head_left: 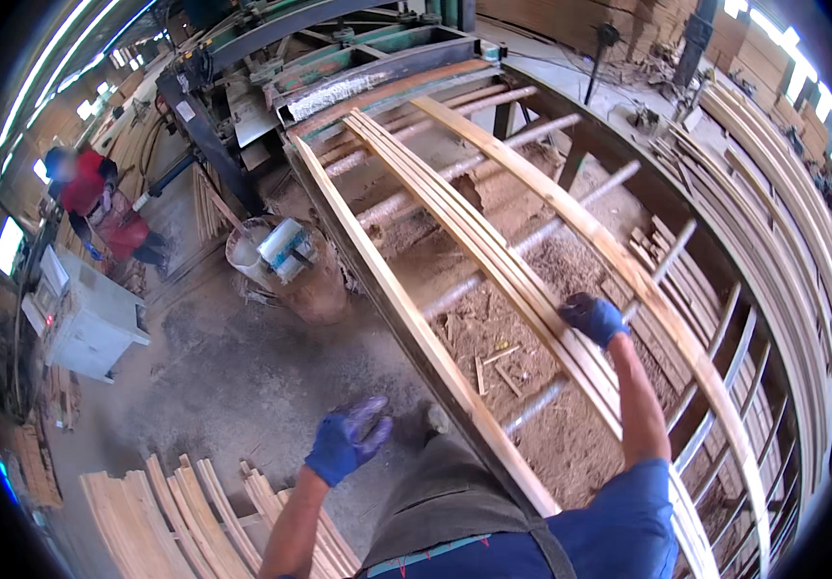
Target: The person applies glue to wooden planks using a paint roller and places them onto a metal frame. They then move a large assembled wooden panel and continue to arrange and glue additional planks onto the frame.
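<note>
My left hand (348, 439), in a blue and purple glove, hangs over the floor left of the roller frame with its fingers apart and nothing in them. My right hand (594, 317), in a dark blue glove, has its fingers curled at the right edge of several long wooden strips (479, 253). Whether anything is inside those fingers is hidden. The strips lie side by side lengthwise across metal rollers (551, 232). Along the frame's left side runs a single wooden board (392, 289), and a wider board (570, 207) lies to the right of the strips.
Stacked boards (175, 511) stand at lower left, with more lumber (773, 183) at far right. A crusted bucket (247, 253) sits beside the frame, and a machine (377, 82) at its far end. A person in red (97, 198) stands by a pale cabinet (93, 323). Sawdust covers the ground below the rollers.
</note>
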`<action>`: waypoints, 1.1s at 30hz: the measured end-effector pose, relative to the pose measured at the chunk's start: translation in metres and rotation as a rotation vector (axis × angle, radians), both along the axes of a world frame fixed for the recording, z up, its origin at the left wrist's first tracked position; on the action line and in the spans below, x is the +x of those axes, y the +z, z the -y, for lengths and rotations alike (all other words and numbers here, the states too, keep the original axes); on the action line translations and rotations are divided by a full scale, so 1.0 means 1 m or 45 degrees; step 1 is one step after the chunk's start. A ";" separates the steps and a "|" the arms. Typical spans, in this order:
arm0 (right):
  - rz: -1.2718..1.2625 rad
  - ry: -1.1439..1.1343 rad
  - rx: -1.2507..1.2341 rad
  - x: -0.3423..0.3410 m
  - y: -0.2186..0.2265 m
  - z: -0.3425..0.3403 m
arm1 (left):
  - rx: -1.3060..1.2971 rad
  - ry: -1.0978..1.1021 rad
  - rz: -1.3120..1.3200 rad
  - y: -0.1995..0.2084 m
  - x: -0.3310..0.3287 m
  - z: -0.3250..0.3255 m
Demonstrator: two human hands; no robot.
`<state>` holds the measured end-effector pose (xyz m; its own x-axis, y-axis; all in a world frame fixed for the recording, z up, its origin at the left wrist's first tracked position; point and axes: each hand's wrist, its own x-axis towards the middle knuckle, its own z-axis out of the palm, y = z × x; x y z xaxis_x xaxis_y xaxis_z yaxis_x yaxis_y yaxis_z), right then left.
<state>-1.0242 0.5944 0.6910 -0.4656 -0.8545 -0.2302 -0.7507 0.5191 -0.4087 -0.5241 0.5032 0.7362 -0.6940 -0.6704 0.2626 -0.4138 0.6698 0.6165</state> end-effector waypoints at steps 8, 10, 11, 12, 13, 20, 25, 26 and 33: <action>0.591 -0.217 -0.197 -0.004 -0.036 0.050 | 0.249 -0.157 0.221 -0.030 -0.007 0.084; 0.655 -0.231 -0.137 -0.011 -0.034 0.033 | 0.332 -0.143 0.253 -0.034 -0.005 0.095; 0.620 -0.255 -0.120 -0.010 -0.040 0.021 | 0.347 -0.138 0.248 -0.040 0.000 0.099; 0.575 -0.268 -0.121 -0.012 -0.039 0.015 | 0.343 -0.128 0.232 -0.043 0.005 0.105; 0.529 -0.281 -0.122 -0.014 -0.038 0.012 | 0.340 -0.118 0.216 -0.047 0.010 0.112; 0.068 -0.109 0.119 0.041 0.000 0.031 | 0.588 -0.110 0.519 -0.087 0.031 0.144; -0.261 -0.068 -0.144 0.045 -0.041 0.022 | 0.585 -0.106 0.658 -0.094 0.042 0.151; -0.249 -0.107 -0.035 0.053 -0.031 0.024 | 0.631 -0.112 0.660 -0.095 0.046 0.153; -0.283 -0.069 -0.123 0.068 -0.035 0.080 | 0.708 -0.130 0.725 -0.117 0.060 0.186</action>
